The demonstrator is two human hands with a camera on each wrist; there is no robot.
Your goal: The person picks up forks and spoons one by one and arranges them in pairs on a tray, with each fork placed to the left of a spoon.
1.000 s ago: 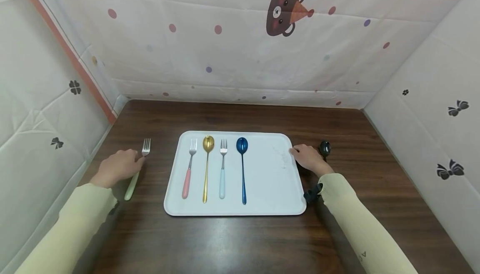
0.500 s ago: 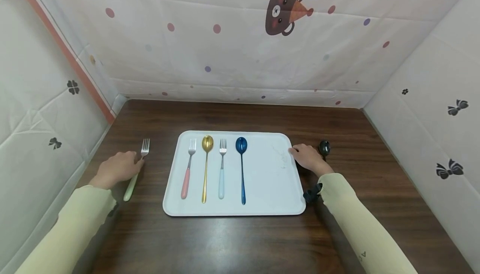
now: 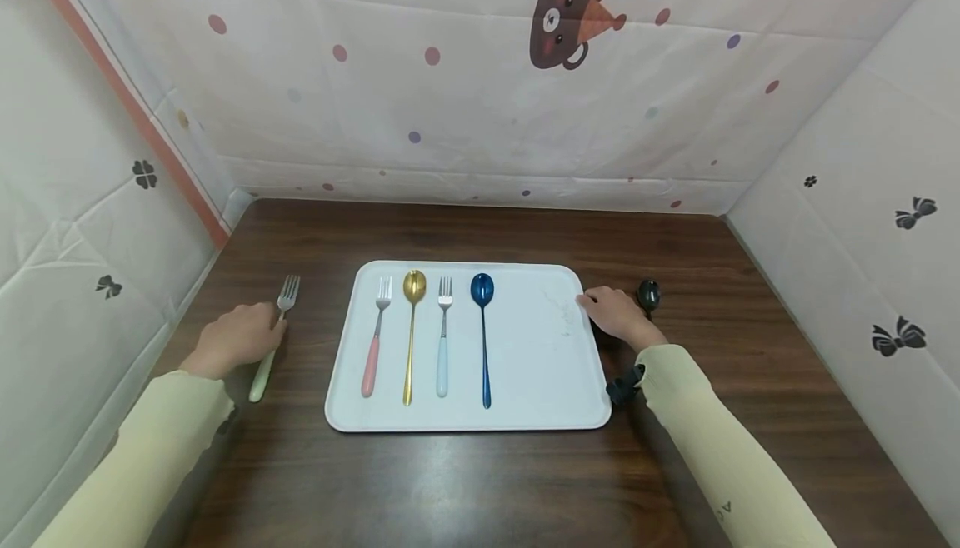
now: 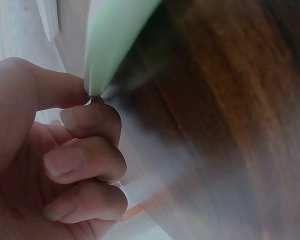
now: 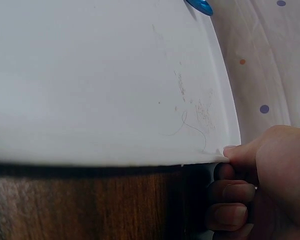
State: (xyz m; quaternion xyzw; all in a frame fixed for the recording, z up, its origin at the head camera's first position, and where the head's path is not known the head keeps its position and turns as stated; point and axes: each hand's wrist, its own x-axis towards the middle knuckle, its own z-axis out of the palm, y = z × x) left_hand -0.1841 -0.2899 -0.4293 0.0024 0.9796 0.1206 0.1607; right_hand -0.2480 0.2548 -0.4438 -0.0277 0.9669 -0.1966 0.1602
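My left hand (image 3: 236,337) pinches a green-handled fork (image 3: 262,373) between thumb and index finger, left of the white tray (image 3: 547,390). The left wrist view shows the grip at the narrow end of the green handle (image 4: 110,40), the other fingers curled below. At the tray's upper right edge, my right hand (image 3: 617,315) pinches the rim, thumb on top and fingers curled underneath in the right wrist view. In a row on the tray lie a pink-handled fork (image 3: 372,361), a gold spoon (image 3: 412,340), a light-blue-handled fork (image 3: 443,361) and a blue spoon (image 3: 484,348).
A black spoon (image 3: 648,292) lies right of the tray, its handle mostly hidden by the right hand and forearm. The brown wooden table (image 3: 442,490) is bounded by patterned cloth at the back (image 3: 480,98) and on both sides.
The fork in my left hand has tilted very slightly, while that hand stays nearly in place. My right hand keeps its hold on the tray's rim.
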